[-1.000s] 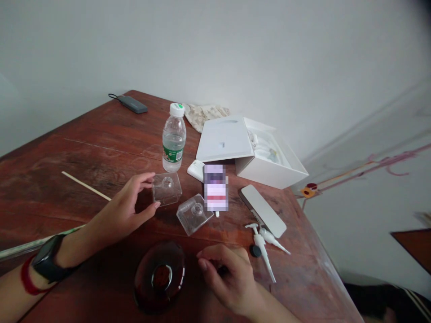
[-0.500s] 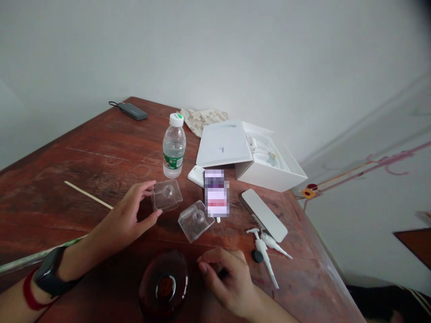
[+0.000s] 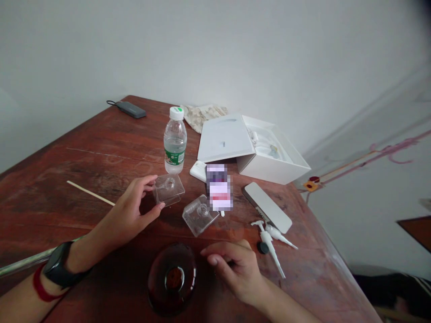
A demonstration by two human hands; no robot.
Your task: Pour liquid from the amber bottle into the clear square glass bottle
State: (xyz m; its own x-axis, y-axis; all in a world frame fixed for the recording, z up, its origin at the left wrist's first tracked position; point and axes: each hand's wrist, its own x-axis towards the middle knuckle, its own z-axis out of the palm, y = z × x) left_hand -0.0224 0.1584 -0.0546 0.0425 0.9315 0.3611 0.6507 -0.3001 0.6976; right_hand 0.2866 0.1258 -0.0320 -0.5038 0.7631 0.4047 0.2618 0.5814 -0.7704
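My left hand [image 3: 129, 215] reaches across the wooden table [image 3: 101, 152] and pinches a clear square plastic bottle [image 3: 169, 189] between thumb and fingers. A second clear square bottle [image 3: 200, 214] lies just to its right, untouched. My right hand [image 3: 235, 269] rests near the table's front with its fingers curled together; I cannot make out what they hold. A dark brown round bottle [image 3: 172, 278] lies just left of that hand. White pump nozzles [image 3: 272, 244] and a small black cap [image 3: 261, 247] lie to its right.
A water bottle [image 3: 175, 141] stands behind the clear bottles. An open white box [image 3: 252, 148], a white flat case [image 3: 267, 207], a blurred packet [image 3: 219, 193], a thin wooden stick [image 3: 90, 193], a cloth [image 3: 204, 114] and a dark power bank [image 3: 129, 109] lie around. The table's edge runs along the right.
Hardly anything has moved on the table. The view has shifted slightly; my left hand keeps its hold on the clear bottle and my right hand stays curled.
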